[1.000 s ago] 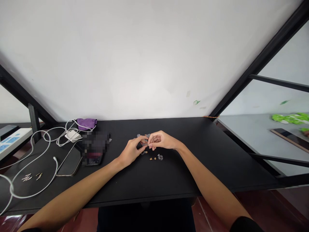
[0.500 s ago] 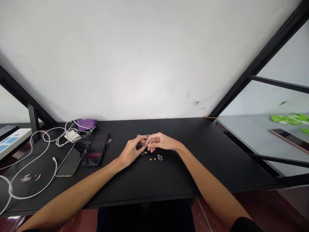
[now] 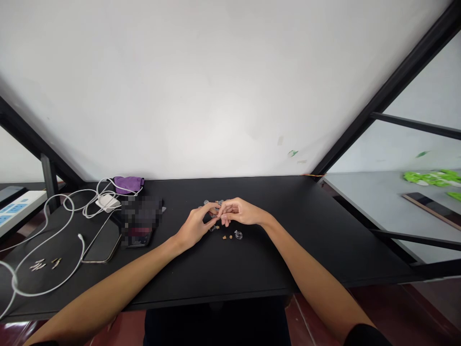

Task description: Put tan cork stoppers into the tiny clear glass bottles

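Observation:
Over the middle of the black table, my left hand (image 3: 194, 227) and my right hand (image 3: 242, 211) meet at the fingertips. Both are closed in a pinch, and whatever is between the fingers is too small and covered to make out. Clear glass shows behind and between the fingers, where several tiny bottles (image 3: 206, 202) lie partly hidden. Just below my left fingertips lies a tiny glass bottle with a cork (image 3: 214, 228). Closer to me are two loose corks, a left one (image 3: 224, 237) and a right one (image 3: 231, 237), beside a clear round-bodied bottle (image 3: 238, 235).
A phone (image 3: 103, 242), a partly pixelated dark item (image 3: 142, 216), a white cable (image 3: 68, 230) with a charger (image 3: 108, 203) and a purple pouch (image 3: 128, 185) occupy the left side. Small pale pieces (image 3: 38, 265) lie near the left edge. A white wall (image 3: 230, 96) rises behind the table (image 3: 324, 230).
My hands stay together with only slight finger movement. A little more of the glass behind my left fingers shows now. The bottles and corks in front have not moved.

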Motion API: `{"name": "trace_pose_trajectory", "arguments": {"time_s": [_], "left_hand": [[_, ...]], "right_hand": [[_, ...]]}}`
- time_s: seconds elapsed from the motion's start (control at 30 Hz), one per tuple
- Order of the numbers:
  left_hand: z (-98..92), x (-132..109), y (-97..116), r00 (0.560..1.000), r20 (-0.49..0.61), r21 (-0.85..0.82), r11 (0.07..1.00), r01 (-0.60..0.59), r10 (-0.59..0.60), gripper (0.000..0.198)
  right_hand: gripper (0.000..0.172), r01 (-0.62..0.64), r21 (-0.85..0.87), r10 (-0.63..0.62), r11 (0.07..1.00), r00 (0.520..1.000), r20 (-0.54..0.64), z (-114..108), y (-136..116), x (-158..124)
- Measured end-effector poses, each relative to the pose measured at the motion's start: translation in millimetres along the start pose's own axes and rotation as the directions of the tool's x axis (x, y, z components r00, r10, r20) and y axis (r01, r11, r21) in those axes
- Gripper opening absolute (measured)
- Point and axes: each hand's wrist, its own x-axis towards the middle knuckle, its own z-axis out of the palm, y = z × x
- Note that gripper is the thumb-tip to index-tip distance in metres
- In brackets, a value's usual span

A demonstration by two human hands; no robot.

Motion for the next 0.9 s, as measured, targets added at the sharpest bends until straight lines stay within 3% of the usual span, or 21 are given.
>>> {"name": "trace_pose_trajectory", "arguments": {"time_s": [0.17, 0.33, 0.43, 0.57, 0.9], "left_hand": [[1.0, 1, 1, 1.0, -0.029, -0.009, 1.0, 0.011, -0.011, 0.028], [2.0, -1, 5, 1.0, 0.007, 0.038, 0.999, -0.031, 0.031, 0.021], [1.2, -2, 8, 0.998, 0.055, 0.088, 0.996, -0.027, 0.022, 0.017], [0.9, -2, 11, 0.992, 0.126, 0.144, 0.989, -0.024, 0.005, 0.014], [0.4, 1, 15, 0.979, 0.203, 0.279, 0.956, -0.086, 0.029, 0.012]], "right_hand": [[0.038, 0.008, -0.003, -0.008, 1.0, 1.0, -0.026, -2, -5, -1], [0.04, -0.055, -0.111, 0.043, 0.992, 0.994, -0.102, -20, -10, -13], [0.042, -0.189, -0.216, 0.193, 0.958, 0.981, -0.002, -30, -12, -21], [0.04, -0.293, -0.289, 0.346, 0.911, 0.925, 0.156, -34, -10, -24], [0.038, -0.301, -0.294, 0.372, 0.907, 0.9, 0.226, -31, -4, -21]]}}
